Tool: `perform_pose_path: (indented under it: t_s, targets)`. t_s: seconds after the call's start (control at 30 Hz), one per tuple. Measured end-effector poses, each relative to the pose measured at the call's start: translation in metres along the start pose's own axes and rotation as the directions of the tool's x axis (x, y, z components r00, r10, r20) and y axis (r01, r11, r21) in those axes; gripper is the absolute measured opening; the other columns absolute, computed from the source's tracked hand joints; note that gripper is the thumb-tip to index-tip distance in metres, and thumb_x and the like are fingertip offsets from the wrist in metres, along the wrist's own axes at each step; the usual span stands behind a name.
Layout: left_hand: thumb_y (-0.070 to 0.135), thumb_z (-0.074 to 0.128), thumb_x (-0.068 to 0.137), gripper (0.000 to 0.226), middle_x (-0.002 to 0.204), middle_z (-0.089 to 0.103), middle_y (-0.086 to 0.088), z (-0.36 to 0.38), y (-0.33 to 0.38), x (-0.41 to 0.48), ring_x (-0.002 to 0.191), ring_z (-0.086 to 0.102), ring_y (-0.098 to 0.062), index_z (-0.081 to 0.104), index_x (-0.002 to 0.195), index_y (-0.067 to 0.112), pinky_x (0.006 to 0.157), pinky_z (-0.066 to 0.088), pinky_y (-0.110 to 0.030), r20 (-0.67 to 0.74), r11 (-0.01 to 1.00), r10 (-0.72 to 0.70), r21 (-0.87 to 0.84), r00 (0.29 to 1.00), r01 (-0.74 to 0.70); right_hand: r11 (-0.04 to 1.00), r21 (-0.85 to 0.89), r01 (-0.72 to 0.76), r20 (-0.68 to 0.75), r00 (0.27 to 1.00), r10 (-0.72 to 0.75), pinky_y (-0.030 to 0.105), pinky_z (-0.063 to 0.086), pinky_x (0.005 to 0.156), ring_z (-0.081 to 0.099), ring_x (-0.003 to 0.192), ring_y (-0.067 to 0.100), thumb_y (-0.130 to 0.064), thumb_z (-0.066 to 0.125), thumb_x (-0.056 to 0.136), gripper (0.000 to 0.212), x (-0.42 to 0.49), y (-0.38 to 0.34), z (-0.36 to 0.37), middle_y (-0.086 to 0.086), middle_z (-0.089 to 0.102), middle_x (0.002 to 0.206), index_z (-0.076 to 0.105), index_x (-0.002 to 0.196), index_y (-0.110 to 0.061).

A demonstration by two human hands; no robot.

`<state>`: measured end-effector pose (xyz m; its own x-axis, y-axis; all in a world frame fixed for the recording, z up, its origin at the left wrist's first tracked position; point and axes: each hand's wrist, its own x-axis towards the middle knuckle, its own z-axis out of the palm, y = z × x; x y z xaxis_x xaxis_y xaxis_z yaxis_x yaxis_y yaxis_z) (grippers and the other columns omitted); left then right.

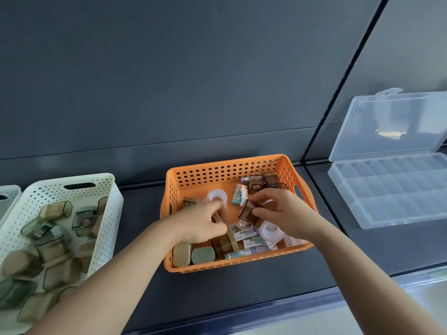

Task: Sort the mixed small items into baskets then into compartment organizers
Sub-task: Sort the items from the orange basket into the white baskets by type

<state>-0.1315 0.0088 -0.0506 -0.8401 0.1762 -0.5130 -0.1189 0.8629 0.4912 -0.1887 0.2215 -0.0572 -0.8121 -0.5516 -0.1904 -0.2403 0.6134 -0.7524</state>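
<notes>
An orange perforated basket [225,165] sits in the middle of the dark table, holding mixed small items: brown translucent boxes, white tape rings [217,195], small carton packs [240,194] and green-grey cases [202,255]. My right hand [283,211] is inside the basket and pinches a brown translucent box [245,210] with its fingertips. My left hand [203,223] reaches in from the left, fingers curled over items near the basket's centre; what it holds is hidden. A white perforated basket [106,189] at the left holds several brown and clear boxes.
A clear compartment organizer [391,194] lies open at the right, its lid [391,124] leaning on the dark wall. Another white basket's corner [9,194] shows at the far left. The table's front edge runs below the orange basket.
</notes>
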Motion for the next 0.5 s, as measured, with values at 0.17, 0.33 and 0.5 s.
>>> perform_pose_path:
  t_s: [0.17, 0.33, 0.5]
  targets:
    - [0.057, 0.071, 0.071, 0.049, 0.115, 0.058, 0.011, 0.008, -0.002, 0.006, 0.097, 0.057, -0.012, 0.059, 0.111, 0.031, 0.085, 0.052, -0.035, 0.033, 0.992, -0.026, 0.121, 0.999, 0.022, 1.0, 0.026, -0.001, -0.026, 1.0, 0.002, 0.029, 0.057, 0.083, 0.067, 0.092, 0.005, -0.022, 0.064, 0.089, 0.023, -0.001, 0.001, 0.002, -0.009, 0.068, 0.102, 0.064, 0.112, -0.02]
    - [0.058, 0.075, 0.068, 0.056, 0.095, 0.065, 0.011, 0.013, -0.001, 0.007, 0.083, 0.06, -0.011, 0.063, 0.114, 0.029, 0.075, 0.054, -0.031, 0.025, 0.988, -0.072, 0.137, 0.997, 0.068, 1.0, 0.02, -0.004, -0.036, 0.999, 0.005, 0.027, 0.056, 0.083, 0.066, 0.093, 0.004, -0.023, 0.063, 0.09, 0.024, -0.002, -0.001, 0.003, -0.01, 0.069, 0.103, 0.064, 0.113, -0.021]
    - [0.051, 0.075, 0.073, 0.053, 0.108, 0.058, 0.015, 0.002, -0.011, -0.023, 0.093, 0.056, -0.006, 0.059, 0.12, 0.031, 0.08, 0.051, -0.027, -0.292, 0.998, -0.043, -0.052, 0.955, 0.03, 0.997, 0.057, 0.055, -0.132, 0.99, -0.047, 0.019, 0.053, 0.082, 0.064, 0.097, 0.004, -0.017, 0.062, 0.091, 0.025, 0.002, -0.017, 0.008, -0.009, 0.067, 0.105, 0.063, 0.116, -0.02]
